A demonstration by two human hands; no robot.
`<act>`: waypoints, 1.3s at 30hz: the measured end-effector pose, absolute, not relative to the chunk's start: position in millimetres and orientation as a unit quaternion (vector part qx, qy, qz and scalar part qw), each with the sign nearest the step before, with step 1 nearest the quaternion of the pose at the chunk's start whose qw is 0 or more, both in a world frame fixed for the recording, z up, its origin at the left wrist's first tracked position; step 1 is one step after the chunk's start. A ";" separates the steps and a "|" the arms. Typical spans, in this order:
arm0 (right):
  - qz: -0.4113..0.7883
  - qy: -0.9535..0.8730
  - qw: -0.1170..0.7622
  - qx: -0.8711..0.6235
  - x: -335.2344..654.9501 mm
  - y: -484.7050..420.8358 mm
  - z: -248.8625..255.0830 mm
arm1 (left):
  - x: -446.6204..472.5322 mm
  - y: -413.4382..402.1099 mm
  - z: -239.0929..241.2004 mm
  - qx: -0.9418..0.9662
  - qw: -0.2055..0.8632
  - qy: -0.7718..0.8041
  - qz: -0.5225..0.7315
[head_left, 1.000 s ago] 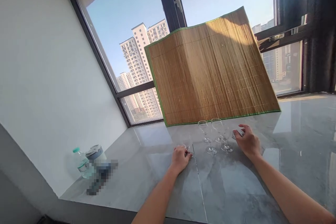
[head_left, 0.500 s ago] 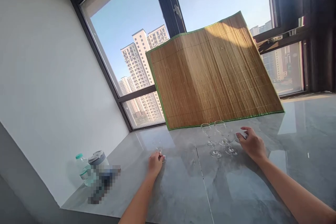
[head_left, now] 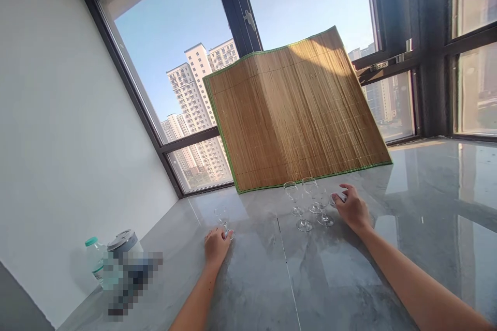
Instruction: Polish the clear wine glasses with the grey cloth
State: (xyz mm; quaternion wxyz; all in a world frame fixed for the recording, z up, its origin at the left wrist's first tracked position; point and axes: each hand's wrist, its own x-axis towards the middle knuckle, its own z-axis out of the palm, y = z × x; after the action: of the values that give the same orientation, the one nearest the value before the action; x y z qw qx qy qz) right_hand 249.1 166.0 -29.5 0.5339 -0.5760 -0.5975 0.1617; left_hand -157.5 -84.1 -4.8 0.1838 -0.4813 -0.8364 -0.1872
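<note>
On the left, my left hand is closed around the lower stem and foot of a clear stemmed glass, which stands upright on the grey marbled surface. To the right, several similar stemmed glasses stand upright in a close group. My right hand rests just right of this group, thumb and forefinger apart and curved. A small clear shape shows by its fingertips; whether they touch a glass there is hard to make out.
Behind the glasses a bamboo mat with green edging leans against the window. A bottle with a green cap, a grey-lidded container and a blurred-out item stand at the left near the white wall.
The camera view has turned slightly right, so everything appears shifted left. Both hands keep nearly the same places beside the glasses, the left still holding its glass.
</note>
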 end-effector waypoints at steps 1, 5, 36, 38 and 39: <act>0.165 -0.593 0.538 -0.576 248.7 166.2 -29.2 | -157.1 -84.2 -5.0 -0.490 0.185 -0.831 -0.185; 0.195 -0.566 0.554 -0.579 248.7 170.4 -31.8 | -154.3 -85.0 -4.4 -0.513 0.187 -0.817 -0.185; 0.261 -0.520 0.572 -0.579 244.6 184.1 -41.1 | -166.5 -64.4 0.7 -0.670 0.048 -0.735 -0.093; 0.266 -0.523 0.571 -0.573 244.9 182.9 -40.8 | -166.6 -63.6 2.9 -0.669 0.038 -0.737 -0.087; 0.267 -0.522 0.573 -0.572 245.0 181.7 -39.8 | -165.5 -62.5 3.8 -0.668 0.036 -0.739 -0.086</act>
State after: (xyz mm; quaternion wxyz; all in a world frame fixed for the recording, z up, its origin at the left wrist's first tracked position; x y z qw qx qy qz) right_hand 245.0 181.7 -39.8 0.5735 -0.5723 -0.5221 0.2666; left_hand -165.5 -62.5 3.8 0.0358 -0.6677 -0.7386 -0.0861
